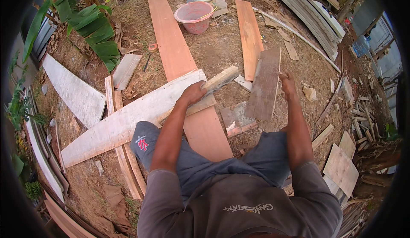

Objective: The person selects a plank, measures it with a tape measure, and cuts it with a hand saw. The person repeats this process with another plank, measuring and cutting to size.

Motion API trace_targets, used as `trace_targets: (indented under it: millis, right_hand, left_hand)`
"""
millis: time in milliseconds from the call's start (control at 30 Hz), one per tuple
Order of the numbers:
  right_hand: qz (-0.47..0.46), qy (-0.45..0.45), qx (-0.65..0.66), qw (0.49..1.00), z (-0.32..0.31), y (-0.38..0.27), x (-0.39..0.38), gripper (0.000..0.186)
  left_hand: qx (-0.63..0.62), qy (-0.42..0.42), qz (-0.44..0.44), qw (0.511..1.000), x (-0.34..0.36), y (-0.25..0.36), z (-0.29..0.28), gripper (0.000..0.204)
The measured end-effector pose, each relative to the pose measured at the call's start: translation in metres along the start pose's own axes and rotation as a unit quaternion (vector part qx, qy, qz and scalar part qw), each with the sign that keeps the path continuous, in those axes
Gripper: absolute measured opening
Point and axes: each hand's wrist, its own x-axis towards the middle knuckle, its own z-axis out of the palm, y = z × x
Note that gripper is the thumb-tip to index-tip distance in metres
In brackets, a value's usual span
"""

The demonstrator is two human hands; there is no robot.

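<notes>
My left hand (194, 93) is closed round a short, rough length of wood (223, 77), which slants up to the right. Under that hand, the end of a long whitewashed plank (128, 116) lies across a reddish-brown board (173, 41). A second small strip of wood (204, 106) shows just below my fingers. My right hand (288, 84) grips the right edge of a weathered grey-brown board (265, 84), tilted between my knees and a lighter orange-brown board (249, 35). The fingertips behind that board are partly hidden.
A pink bucket (195, 18) stands at the far middle. An orange tape measure (152, 47) lies left of the long board. Banana leaves (92, 26) hang at the far left. Stacked grey sheets (311, 20) lie far right, and scrap plywood (341, 169) sits near right.
</notes>
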Motion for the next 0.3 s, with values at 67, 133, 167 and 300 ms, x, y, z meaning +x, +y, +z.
trace_targets:
  millis: [67, 133, 167, 300]
  right_hand:
    - [0.001, -0.091, -0.007, 0.996, 0.001, -0.012, -0.019, 0.053]
    - [0.001, -0.173, -0.051, 0.984, 0.019, -0.006, -0.033, 0.053]
    - [0.014, -0.232, -0.07, 0.97, 0.037, 0.003, -0.04, 0.053]
    - [0.091, -0.37, -0.059, 0.923, 0.149, 0.049, -0.073, 0.069]
  left_hand:
    - [0.008, 0.001, 0.002, 1.0, 0.004, -0.001, -0.006, 0.055]
    - [-0.001, 0.045, 0.007, 0.999, 0.001, -0.002, -0.02, 0.056]
    - [-0.028, 0.052, 0.003, 0.998, -0.003, 0.0, -0.03, 0.057]
    - [-0.072, 0.145, 0.013, 0.987, -0.032, 0.011, -0.073, 0.057]
